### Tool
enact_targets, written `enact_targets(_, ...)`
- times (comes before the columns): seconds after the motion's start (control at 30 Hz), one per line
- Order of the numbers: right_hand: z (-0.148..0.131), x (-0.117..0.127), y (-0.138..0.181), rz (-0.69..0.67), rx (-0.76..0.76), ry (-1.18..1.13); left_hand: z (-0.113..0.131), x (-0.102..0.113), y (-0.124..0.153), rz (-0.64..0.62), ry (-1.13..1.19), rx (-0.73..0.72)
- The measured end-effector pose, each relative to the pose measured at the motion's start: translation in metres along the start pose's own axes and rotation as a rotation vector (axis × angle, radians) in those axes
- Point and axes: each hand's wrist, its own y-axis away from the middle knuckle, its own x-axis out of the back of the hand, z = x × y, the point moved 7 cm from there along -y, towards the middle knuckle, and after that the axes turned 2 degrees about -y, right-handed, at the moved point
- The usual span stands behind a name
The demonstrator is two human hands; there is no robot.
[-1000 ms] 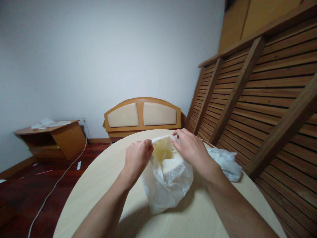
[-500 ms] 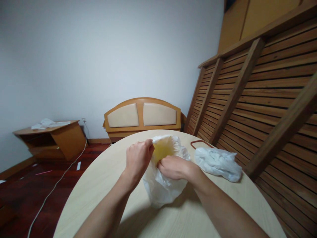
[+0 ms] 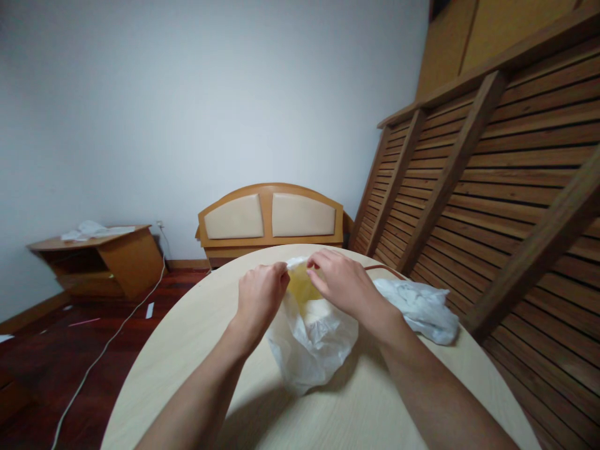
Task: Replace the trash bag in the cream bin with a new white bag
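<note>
A white plastic bag (image 3: 312,359) with a yellow inside stands on the round table, its mouth spread upward. Something white shows in the opening. My left hand (image 3: 262,290) is closed in a pinch on the left edge of the bag's mouth. Above the right side of the opening hovers my right hand (image 3: 344,281), fingers curved, with a gap between thumb and fingers and nothing visible in them. Its far fingertips are close to the back rim; whether they touch it is unclear.
On the pale round table (image 3: 187,356), a crumpled white bag (image 3: 424,309) lies to the right beside a brown loop handle (image 3: 384,267). Beyond stand a headboard (image 3: 267,215), a slatted wooden panel (image 3: 450,187) and a low cabinet (image 3: 126,262). A white cable (image 3: 112,340) crosses the floor.
My right hand has come up out of the bag's mouth to near its back rim, and its fingers have parted. My left hand keeps its pinch on the left edge.
</note>
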Motion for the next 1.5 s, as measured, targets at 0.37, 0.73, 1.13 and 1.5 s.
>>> enact_targets(0.37,0.027,-0.005,0.0,0.032,-0.075,0.008,0.006,0.0,0.001,-0.033,0.254,-0.106)
enact_targets(0.73,0.024,0.0,0.002,0.044,-0.026,-0.132,-0.004,-0.018,-0.005,-0.165,0.382,-0.039)
enact_targets(1.13,-0.021,-0.009,0.012,-0.268,-0.021,-0.259,-0.023,-0.035,-0.013,-0.294,0.151,0.066)
enact_targets(1.5,-0.026,-0.016,0.021,-0.386,0.09,-0.191,-0.009,-0.023,-0.006,-0.181,0.323,-0.201)
